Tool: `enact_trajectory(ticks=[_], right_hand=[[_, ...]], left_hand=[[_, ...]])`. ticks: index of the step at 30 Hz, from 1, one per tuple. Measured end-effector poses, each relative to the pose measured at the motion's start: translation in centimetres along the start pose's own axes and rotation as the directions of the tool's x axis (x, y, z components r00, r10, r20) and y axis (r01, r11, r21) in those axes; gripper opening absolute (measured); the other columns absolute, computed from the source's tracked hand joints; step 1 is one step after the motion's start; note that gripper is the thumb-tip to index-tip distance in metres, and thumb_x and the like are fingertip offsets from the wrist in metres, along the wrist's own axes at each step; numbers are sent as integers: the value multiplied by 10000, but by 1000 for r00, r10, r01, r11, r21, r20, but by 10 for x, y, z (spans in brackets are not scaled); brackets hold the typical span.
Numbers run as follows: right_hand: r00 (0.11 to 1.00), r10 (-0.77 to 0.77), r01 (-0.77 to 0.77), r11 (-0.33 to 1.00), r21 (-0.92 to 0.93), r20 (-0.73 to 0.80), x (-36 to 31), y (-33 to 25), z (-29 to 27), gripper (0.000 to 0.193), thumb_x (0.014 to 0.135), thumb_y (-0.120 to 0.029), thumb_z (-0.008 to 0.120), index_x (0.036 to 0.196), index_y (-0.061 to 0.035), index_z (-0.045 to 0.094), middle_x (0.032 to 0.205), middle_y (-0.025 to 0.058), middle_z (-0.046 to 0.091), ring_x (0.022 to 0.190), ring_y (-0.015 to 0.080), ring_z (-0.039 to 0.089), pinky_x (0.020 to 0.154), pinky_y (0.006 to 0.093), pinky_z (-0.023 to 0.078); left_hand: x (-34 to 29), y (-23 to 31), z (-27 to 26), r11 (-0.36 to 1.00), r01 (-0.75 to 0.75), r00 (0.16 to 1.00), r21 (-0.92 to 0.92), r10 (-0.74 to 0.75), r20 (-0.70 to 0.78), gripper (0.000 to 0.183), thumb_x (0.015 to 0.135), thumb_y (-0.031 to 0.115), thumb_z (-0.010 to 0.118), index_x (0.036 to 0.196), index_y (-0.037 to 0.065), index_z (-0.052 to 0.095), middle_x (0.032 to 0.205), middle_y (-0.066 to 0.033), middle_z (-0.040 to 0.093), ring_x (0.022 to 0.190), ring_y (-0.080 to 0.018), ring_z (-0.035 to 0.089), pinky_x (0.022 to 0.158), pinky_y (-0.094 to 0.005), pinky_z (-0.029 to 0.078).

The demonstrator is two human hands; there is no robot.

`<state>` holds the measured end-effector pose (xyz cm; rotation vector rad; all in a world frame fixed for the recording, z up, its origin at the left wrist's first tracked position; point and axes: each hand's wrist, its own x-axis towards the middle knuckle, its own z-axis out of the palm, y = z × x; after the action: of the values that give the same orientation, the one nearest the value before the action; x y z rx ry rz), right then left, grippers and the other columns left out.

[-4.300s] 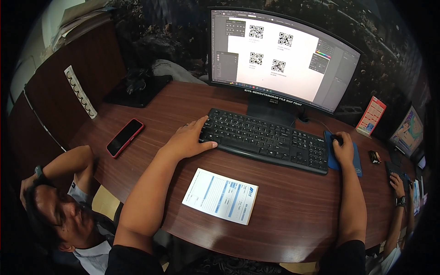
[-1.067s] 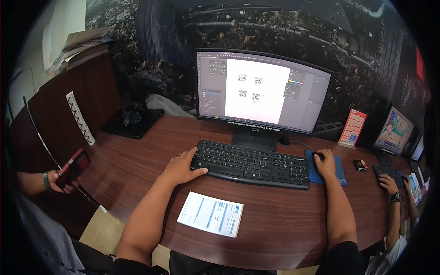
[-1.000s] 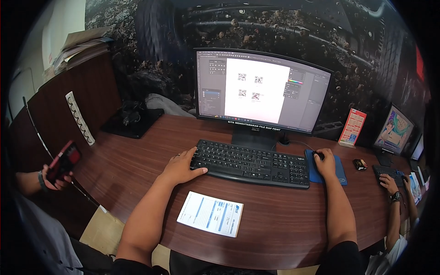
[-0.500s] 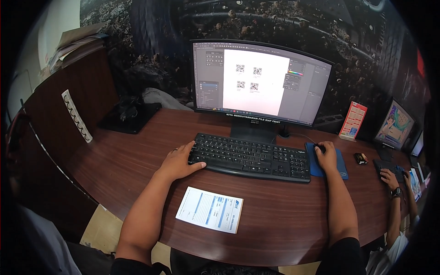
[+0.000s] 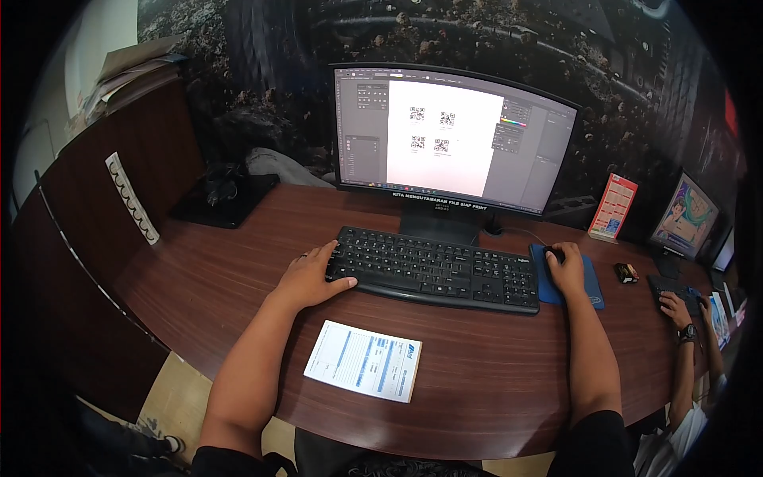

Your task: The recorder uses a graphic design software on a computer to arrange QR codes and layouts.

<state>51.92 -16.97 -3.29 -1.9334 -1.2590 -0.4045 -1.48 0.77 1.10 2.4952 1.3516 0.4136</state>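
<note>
My left hand [image 5: 308,277] rests at the left end of a black keyboard [image 5: 429,269], its thumb stretched along the lower edge and its fingers apart at the left-hand keys. To the right, my right hand [image 5: 567,270] is curled over a black computer mouse [image 5: 555,254], which is mostly hidden under the fingers. Beneath it lies a blue mouse pad [image 5: 591,285]. A curved monitor [image 5: 445,135] behind the keyboard shows a white page with several square black codes between grey panels. A pad of printed forms [image 5: 362,361] lies on the brown desk [image 5: 477,358] between my forearms.
A red-and-white desk calendar [image 5: 613,208] and a small dark box [image 5: 626,273] are at the right. Further right, a co-worker's hands [image 5: 675,310] are at another keyboard. Stacked papers [image 5: 131,79] top the left partition; a black stand [image 5: 224,199] sits beside it.
On the monitor, a blue highlighted row in the left panel is gone and the top toolbar differs. The person at the lower left has moved away; a foot shows there. My hands stay put.
</note>
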Motion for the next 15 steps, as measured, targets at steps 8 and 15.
enact_trajectory(ticks=[8,15], right_hand=[[1000,21,-21,1000,-13,7,0,-3,-1,254,867,-180,750,1061,-23,704,1147,163,641,1080,362,643,938,425,512],[1000,-1,1,1000,-9,14,0,3,-1,250,868,-184,750,1057,-26,704,1144,158,643,1080,363,644,938,429,512]], left_hand=[[0,-4,2,1000,-9,1000,2,9,-12,1012,829,658,713,1550,29,385,1452,-275,537,1351,-434,523,1136,-491,410],[1,-1,1,1000,-1,1000,1,1,0,1015,831,666,709,1552,31,381,1441,-272,546,1347,-432,528,1134,-491,413]])
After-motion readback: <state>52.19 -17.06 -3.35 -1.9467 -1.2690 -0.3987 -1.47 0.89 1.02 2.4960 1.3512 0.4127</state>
